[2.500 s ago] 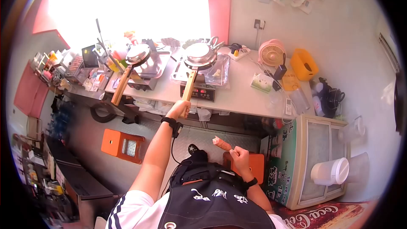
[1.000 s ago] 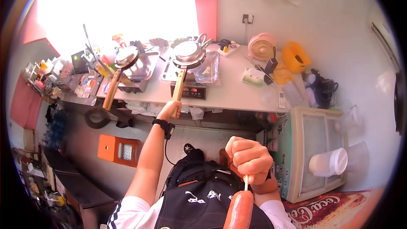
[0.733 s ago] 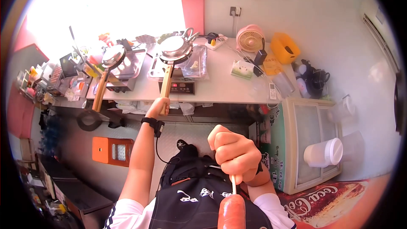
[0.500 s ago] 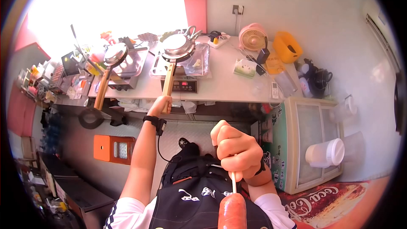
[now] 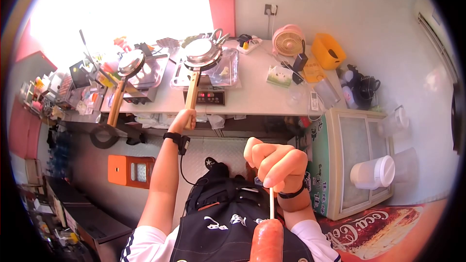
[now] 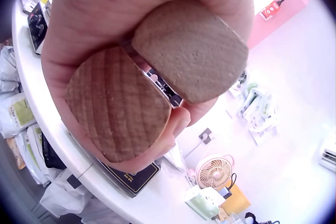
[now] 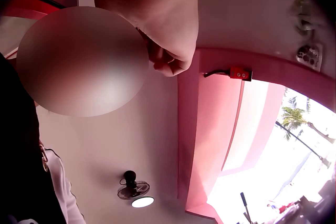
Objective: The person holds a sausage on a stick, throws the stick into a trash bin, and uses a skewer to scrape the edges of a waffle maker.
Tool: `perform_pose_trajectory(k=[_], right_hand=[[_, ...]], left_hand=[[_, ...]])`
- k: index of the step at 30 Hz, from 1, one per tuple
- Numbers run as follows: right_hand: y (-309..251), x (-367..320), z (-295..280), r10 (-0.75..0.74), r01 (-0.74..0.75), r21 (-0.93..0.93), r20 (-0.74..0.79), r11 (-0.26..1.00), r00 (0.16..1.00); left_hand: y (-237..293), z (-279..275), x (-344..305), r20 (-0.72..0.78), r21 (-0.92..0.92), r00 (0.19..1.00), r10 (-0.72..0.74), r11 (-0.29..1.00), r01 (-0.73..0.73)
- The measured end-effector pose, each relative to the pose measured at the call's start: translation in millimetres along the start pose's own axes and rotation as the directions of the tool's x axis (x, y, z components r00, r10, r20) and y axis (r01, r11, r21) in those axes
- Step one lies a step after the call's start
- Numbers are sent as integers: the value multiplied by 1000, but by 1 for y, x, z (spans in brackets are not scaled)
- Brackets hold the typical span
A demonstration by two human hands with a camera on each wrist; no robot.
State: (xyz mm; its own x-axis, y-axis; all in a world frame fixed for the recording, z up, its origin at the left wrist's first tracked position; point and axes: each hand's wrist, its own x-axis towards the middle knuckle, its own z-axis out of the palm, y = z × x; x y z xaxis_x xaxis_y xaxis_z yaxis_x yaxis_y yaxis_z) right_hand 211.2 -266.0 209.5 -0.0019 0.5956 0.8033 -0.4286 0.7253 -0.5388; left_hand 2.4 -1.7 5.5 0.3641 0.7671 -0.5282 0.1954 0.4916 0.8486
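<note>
My left hand (image 5: 182,120) grips the paired wooden handles (image 5: 192,92) of a round metal clamp pan (image 5: 201,53), which lies on the cooker at the counter's middle. The left wrist view shows both handle ends (image 6: 118,106) side by side, with fingers wrapped round them. Raised close before my head, my right hand (image 5: 277,165) pinches a thin stick (image 5: 272,204). On that stick is a reddish sausage (image 5: 267,241), directed toward me, its far end cut off by the lower frame edge. In the right wrist view the right hand (image 7: 157,19) shows beside a blurred oval.
A second clamp pan (image 5: 131,63) with wooden handles stands left on the counter (image 5: 262,102). Farther right are a pink fan (image 5: 288,41) and a yellow bin (image 5: 328,51). A chest freezer (image 5: 335,165) bears a white-lidded tub (image 5: 373,173). An orange stool (image 5: 130,171) stands on the floor.
My right hand has risen from in front of the apron toward my head, bringing the sausage close and turning it toward me. The left hand keeps gripping the handles; the head view has shifted.
</note>
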Motion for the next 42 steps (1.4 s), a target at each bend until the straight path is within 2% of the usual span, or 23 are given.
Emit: perform_pose_trajectory(k=[3, 8, 10, 11, 14, 27, 29, 32, 34, 36, 42], right_hand=[[-5, 0, -4, 8, -3, -50, 92, 999, 996], [-2, 4, 0, 44, -35, -83, 112, 996, 993], [-4, 5, 4, 58, -35, -184, 123, 982, 991], [0, 7, 9, -6, 21, -228, 66, 974, 998], [0, 4, 10, -34, 41, -288, 29, 957, 999], [4, 6, 8, -60, 77, -275, 69, 958, 996], [2, 5, 5, -17, 41, -230, 104, 972, 994], [6, 7, 9, -44, 56, -258, 51, 965, 998], [4, 4, 6, -21, 36, -228, 68, 973, 997], [5, 2, 4, -2, 19, -197, 88, 980, 996], [9, -1, 4, 22, -9, -164, 83, 986, 996]], left_hand=[[0, 0, -1, 9, -10, 1000, 8, 1000, -8], [-2, -1, 0, 17, -32, 1000, -8, 999, 8], [-1, 0, 3, 27, -46, 1000, -14, 999, 16], [-1, -1, 3, 35, -30, 999, -15, 999, 16], [-3, -3, 2, 34, -19, 999, -7, 1000, 8], [-7, -9, 10, 55, 9, 998, -15, 1000, 15], [-7, -9, 10, 60, 1, 998, -18, 1000, 18], [-6, -7, 9, 60, -9, 998, -30, 999, 31], [-3, -4, 4, 53, -12, 998, -41, 999, 42], [-1, 0, 1, 17, -10, 1000, 2, 1000, -1], [0, -1, 1, 17, -9, 1000, -3, 1000, 3]])
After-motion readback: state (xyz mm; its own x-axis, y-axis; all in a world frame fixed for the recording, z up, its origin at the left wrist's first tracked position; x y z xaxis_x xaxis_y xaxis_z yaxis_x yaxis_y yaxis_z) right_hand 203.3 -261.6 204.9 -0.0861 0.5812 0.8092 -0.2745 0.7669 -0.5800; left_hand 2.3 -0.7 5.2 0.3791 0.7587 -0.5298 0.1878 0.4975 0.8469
